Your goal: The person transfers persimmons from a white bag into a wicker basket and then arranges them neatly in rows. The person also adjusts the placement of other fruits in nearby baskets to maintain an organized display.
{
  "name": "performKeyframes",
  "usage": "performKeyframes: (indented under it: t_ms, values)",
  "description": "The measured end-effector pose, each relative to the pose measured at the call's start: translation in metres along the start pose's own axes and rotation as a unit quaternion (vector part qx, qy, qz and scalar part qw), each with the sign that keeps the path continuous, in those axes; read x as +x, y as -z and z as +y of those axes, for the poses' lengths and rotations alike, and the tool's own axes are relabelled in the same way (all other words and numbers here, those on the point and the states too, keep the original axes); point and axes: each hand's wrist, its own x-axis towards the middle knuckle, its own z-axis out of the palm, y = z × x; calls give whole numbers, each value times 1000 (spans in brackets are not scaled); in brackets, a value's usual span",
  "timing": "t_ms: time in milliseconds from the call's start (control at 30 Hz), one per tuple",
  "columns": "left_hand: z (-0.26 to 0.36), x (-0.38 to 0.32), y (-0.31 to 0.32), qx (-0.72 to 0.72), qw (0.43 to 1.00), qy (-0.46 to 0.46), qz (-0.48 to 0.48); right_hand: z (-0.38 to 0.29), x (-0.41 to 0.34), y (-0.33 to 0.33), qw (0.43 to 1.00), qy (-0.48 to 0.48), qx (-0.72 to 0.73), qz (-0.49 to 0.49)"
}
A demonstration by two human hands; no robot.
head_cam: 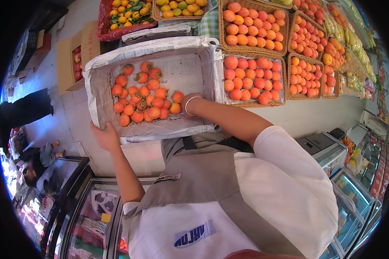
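A large basket lined with newspaper point(206, 76) stands tilted before me, with many orange persimmons point(154, 112) loose in its left and middle part. My left hand point(106, 137) grips the basket's near left corner, thumb at the rim. Inside the basket, at the right edge of the persimmons, is my right hand point(192, 104), with a thin bracelet at the wrist. It is beside a persimmon point(177, 96); its fingertips are hidden, so I cannot tell if it holds anything.
Wicker baskets point(253, 51) of orange-red fruit stand at the right. Behind are a red-lined crate point(103, 19) of leafy citrus and another citrus basket point(155, 13). An open cardboard box point(63, 64) with red fruit is at the left. Glass-topped display cases point(87, 207) are lower left; a person point(32, 171) is beyond.
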Motion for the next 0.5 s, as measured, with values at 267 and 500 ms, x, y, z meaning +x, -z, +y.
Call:
performKeyframes:
  t_ms: [267, 500]
  values:
    - [-4, 5, -3, 23, 1000, 1, -6, 94, -107, 9, 553, 386, 736, -51]
    - [-13, 7, -8, 33, 999, -12, 1, 192, -137, -65, 680, 104, 622, 373]
